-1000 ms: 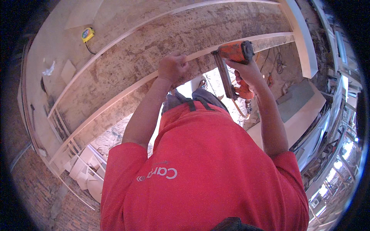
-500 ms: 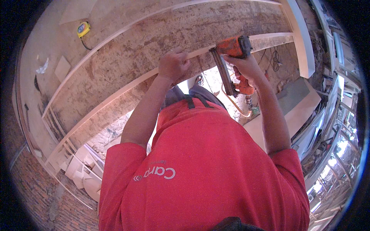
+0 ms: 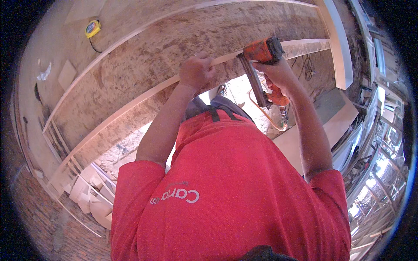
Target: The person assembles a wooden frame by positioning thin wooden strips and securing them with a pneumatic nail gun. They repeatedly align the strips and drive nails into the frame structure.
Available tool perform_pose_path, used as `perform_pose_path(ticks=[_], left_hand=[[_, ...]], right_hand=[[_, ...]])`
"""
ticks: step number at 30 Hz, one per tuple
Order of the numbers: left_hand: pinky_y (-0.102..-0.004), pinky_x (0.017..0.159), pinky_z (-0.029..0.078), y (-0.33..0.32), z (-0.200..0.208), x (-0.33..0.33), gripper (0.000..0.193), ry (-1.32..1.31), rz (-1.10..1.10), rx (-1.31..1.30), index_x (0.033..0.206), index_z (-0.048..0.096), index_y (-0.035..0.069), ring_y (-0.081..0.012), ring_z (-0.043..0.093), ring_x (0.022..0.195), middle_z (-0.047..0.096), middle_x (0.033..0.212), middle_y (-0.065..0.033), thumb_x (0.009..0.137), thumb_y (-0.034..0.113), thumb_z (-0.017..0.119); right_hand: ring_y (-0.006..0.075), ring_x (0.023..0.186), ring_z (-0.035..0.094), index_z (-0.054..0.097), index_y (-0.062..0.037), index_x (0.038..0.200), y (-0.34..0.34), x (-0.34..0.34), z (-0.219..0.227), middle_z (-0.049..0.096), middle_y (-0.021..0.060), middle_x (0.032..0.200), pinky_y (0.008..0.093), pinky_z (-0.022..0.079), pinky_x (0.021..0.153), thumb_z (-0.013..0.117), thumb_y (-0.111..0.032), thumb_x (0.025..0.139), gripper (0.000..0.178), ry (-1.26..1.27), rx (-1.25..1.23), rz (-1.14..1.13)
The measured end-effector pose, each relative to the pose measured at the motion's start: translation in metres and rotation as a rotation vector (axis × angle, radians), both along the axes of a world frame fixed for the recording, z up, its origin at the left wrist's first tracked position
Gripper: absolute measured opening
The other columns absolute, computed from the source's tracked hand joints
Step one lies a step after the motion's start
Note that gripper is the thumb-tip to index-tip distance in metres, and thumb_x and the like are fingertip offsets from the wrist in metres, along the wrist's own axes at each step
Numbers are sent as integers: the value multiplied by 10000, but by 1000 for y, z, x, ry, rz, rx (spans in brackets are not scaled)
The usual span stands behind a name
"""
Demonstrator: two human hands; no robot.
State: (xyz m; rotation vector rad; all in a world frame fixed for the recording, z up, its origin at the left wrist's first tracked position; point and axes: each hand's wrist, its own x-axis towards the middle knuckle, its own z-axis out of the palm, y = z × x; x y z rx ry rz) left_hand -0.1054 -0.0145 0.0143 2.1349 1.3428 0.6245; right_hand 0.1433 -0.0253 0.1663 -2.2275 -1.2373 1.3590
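My right hand (image 3: 278,76) grips an orange nail gun (image 3: 261,54), its nose set against the pale wooden trim strip (image 3: 139,95) that runs along the front edge of a chipboard panel (image 3: 143,61). My left hand (image 3: 197,69) presses down on the same strip, just left of the gun's nose. An orange air hose (image 3: 265,114) hangs below the tool. My red shirt fills the lower half of the view.
A yellow tape measure (image 3: 92,28) lies on the upper board at the far left. A white board (image 3: 337,43) stands at the right end of the panel. Offcuts and slats (image 3: 87,191) lie on the floor at lower left. Stacked frames line the right side.
Both hands and the nail gun sit slightly further left along the trim strip than a second ago; the view has shifted a little. The grips are unchanged.
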Motion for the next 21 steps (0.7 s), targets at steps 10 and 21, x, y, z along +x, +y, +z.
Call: perform_pose_path(ticks=[10, 21], left_hand=[[-495, 761, 592, 0, -12, 2, 185, -25, -5, 17, 865, 726, 89, -347, 699, 912, 660, 933, -114, 832, 269, 701], [-497, 777, 588, 2, -7, -2, 190, 36, -22, -17, 899, 735, 106, -346, 698, 930, 664, 953, -113, 831, 283, 713]], right_hand=[[90, 448, 489, 667, -87, 1084, -3, -14, 3, 514, -30, 610, 280, 386, 401, 813, -240, 884, 290, 29, 55, 22], [92, 447, 481, 673, -94, 1108, -9, -14, 2, 512, -36, 610, 283, 383, 402, 820, -265, 879, 321, 24, 8, -58]])
